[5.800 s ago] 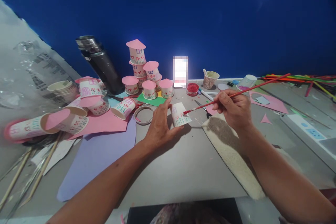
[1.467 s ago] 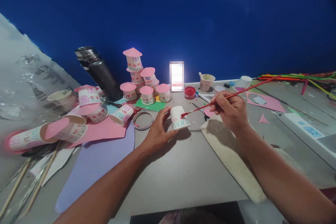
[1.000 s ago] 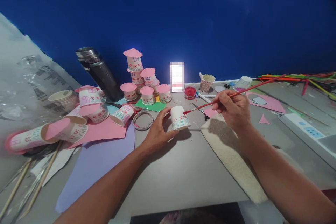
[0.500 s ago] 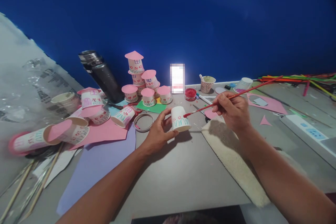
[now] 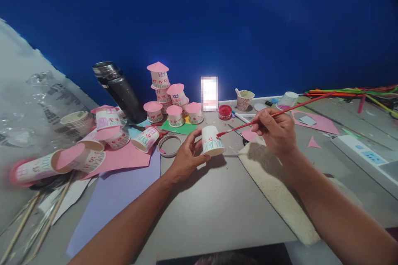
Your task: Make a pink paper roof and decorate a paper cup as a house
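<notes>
Compared with the earliest moment, the index finger of the left hand, which was stretched upward, is now lowered and bent beside the paper cup. The cup has turned, and its open mouth shows more toward the person. The red tip of the paintbrush is slightly nearer to the cup's narrow end. More of the blue wall is visible above

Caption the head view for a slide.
Left hand holds a white paper cup; right hand holds a red paintbrush at its decorated side.
</notes>
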`<state>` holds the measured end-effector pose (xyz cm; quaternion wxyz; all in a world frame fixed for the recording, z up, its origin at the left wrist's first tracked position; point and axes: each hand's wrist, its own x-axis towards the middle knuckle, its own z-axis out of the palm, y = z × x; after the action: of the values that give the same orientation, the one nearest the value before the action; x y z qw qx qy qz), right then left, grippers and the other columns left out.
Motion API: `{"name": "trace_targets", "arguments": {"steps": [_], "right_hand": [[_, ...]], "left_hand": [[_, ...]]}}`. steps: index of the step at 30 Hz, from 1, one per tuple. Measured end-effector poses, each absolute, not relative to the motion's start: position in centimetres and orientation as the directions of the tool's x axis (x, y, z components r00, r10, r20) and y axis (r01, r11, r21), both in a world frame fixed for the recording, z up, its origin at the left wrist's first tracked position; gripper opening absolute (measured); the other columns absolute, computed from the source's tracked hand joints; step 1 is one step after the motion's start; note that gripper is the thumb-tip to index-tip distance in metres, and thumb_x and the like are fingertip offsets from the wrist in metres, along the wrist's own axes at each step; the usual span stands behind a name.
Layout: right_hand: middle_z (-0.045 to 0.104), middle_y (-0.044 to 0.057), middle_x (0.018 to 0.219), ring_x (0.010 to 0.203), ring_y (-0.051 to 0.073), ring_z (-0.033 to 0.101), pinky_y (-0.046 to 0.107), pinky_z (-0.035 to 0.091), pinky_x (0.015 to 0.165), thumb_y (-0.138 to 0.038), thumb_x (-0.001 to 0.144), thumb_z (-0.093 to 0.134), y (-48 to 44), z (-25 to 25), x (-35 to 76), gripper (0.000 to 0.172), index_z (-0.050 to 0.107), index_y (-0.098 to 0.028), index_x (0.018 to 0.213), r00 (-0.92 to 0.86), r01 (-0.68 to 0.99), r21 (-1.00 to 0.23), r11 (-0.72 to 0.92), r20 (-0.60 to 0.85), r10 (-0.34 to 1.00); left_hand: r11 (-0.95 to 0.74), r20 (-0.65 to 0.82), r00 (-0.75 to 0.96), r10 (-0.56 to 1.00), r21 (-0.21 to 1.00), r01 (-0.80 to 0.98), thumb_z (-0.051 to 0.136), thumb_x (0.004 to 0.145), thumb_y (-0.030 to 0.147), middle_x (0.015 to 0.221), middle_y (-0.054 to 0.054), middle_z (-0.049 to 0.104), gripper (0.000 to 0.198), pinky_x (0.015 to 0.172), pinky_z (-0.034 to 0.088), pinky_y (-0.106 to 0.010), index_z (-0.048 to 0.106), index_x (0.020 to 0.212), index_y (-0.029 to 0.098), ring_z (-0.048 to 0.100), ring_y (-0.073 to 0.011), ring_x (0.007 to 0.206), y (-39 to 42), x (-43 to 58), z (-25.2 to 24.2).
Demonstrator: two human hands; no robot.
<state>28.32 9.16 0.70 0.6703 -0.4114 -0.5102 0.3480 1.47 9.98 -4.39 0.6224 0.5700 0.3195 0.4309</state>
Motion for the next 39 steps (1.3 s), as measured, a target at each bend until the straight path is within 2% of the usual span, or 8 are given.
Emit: {"name": "trace_targets", "arguments": {"steps": [10,15,22,30,35,39], "right_hand": [[0.07,0.001,0.057,0.045,0.009,0.055,0.021,0.042,0.043,-0.058,0.087,0.08,9.28,0.18,28.47,0.041,0.074,-0.019,0.075,0.2,-0.053,-0.908,0.417,0.399,0.895],[0.069,0.0,0.057,0.046,0.009,0.056,0.021,0.041,0.044,-0.058,0.086,0.081,9.43,0.2,28.68,0.041,0.075,-0.019,0.076,0.226,-0.071,-0.901,0.427,0.403,0.887],[0.069,0.001,0.057,0.045,0.01,0.056,0.022,0.042,0.043,-0.059,0.085,0.081,9.36,0.31,28.78,0.042,0.075,-0.019,0.075,0.216,-0.046,-0.907,0.419,0.401,0.89],[0.069,0.001,0.057,0.045,0.009,0.056,0.021,0.042,0.043,-0.059,0.085,0.082,9.38,0.4,28.71,0.043,0.075,-0.018,0.074,0.218,-0.046,-0.903,0.428,0.409,0.886],[0.069,0.001,0.057,0.045,0.008,0.056,0.02,0.042,0.043,-0.058,0.085,0.083,9.33,0.46,28.75,0.041,0.075,-0.019,0.074,0.23,-0.075,-0.894,0.442,0.416,0.88],[0.069,0.001,0.057,0.045,0.009,0.057,0.021,0.042,0.043,-0.058,0.085,0.082,9.26,0.42,28.6,0.042,0.075,-0.019,0.074,0.207,-0.062,-0.899,0.434,0.414,0.887]], "left_hand": [[0.037,0.047,0.438,0.898,0.983,-0.181,0.084,0.069,0.013,0.149,-0.008,0.063,0.079,0.118,0.044,-0.055,0.054,0.14,0.031,0.057,-0.0331,0.141,9.97,1.51,-4.56],[0.067,0.024,0.414,0.91,0.977,-0.204,0.086,0.067,0.012,0.154,-0.008,0.057,0.078,0.116,0.044,-0.05,0.058,0.137,0.032,0.055,-0.0335,0.142,9.77,1.63,-4.29],[0.101,-0.001,0.411,0.912,0.97,-0.221,0.087,0.063,0.012,0.157,-0.007,0.053,0.078,0.109,0.049,-0.047,0.059,0.133,0.031,0.059,-0.0333,0.136,9.81,1.74,-3.88],[0.121,-0.011,0.416,0.909,0.964,-0.239,0.087,0.062,0.01,0.154,-0.009,0.057,0.081,0.099,0.055,-0.041,0.058,0.135,0.03,0.063,-0.0328,0.131,9.94,1.76,-4.11],[0.108,0.015,0.425,0.905,0.958,-0.265,0.087,0.062,0.008,0.154,-0.008,0.058,0.08,0.101,0.055,-0.04,0.061,0.134,0.03,0.064,-0.0313,0.128,9.99,1.82,-4.13],[0.129,-0.017,0.399,0.917,0.959,-0.254,0.087,0.061,0.008,0.149,-0.009,0.062,0.081,0.092,0.057,-0.037,0.06,0.134,0.028,0.067,-0.0296,0.122,9.97,1.8,-4.18]]}}
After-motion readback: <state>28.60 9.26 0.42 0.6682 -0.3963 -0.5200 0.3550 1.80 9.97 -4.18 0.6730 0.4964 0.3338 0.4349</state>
